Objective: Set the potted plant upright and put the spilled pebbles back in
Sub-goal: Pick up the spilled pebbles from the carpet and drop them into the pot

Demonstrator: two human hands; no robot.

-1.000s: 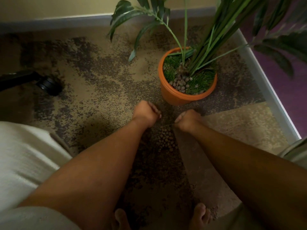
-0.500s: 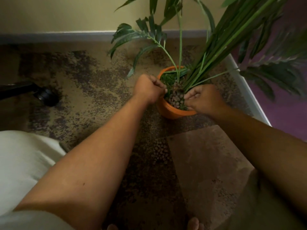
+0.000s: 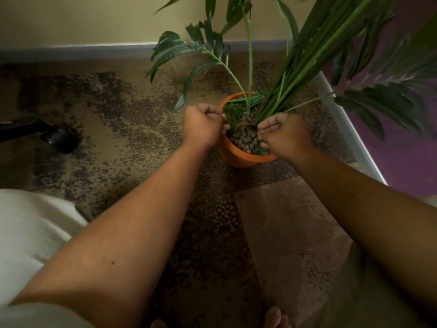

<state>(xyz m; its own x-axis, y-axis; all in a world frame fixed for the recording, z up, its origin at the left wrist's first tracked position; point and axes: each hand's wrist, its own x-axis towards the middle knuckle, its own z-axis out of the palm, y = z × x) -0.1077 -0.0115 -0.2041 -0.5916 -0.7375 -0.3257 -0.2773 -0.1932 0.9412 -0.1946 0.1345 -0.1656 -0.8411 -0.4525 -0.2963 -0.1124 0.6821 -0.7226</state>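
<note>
oddly, both curled hands' fingers (image 3: 266,126) hide any pebbles (image 3: 244,139) over the pot (image 3: 238,157).

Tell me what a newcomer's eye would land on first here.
The orange pot with its tall green plant stands upright near the corner of the room. The left hand and right hand, both curled, hover over its rim above the pebbles in the pot. On the speckled carpet nearer the person, a patch of spilled pebbles lies between the forearms.
</note>
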